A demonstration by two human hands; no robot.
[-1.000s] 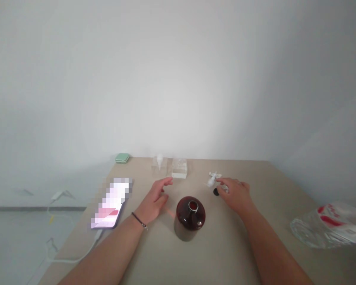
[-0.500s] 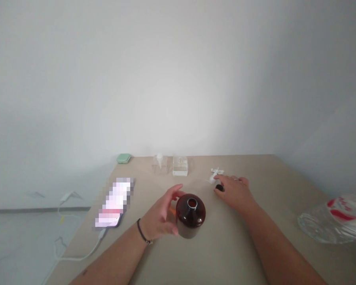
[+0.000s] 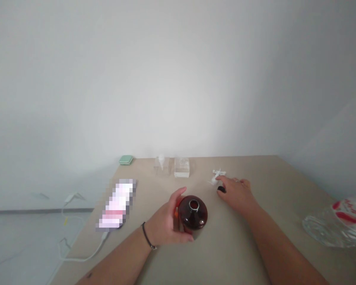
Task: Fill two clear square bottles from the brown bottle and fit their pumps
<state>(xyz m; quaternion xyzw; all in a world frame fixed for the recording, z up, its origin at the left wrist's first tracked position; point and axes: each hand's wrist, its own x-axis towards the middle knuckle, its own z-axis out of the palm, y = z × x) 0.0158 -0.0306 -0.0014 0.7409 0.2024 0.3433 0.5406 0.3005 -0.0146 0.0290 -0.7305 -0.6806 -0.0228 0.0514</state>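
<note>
A brown glass bottle [image 3: 192, 215] with a bare, uncapped neck stands upright near the middle of the table. My left hand [image 3: 170, 221] curves around its left side, thumb in front and fingers behind. My right hand [image 3: 237, 194] rests low over the table to the right. A small round black piece, seemingly a cap [image 3: 221, 189], sits between its thumb and fingers. Its index fingertip reaches a small white plastic piece with a thin stem [image 3: 214, 179], close to or touching it.
Along the back edge stand a green case [image 3: 126, 160], a clear stand with a white pointed piece [image 3: 161, 162] and a clear box [image 3: 182, 168]. A phone [image 3: 117, 204] with a cable lies left. A large clear plastic bottle [image 3: 338, 223] lies at right.
My left hand has closed in around the brown bottle, its thumb now across the front. The right hand stays by the black cap. The whole view has shifted slightly.
</note>
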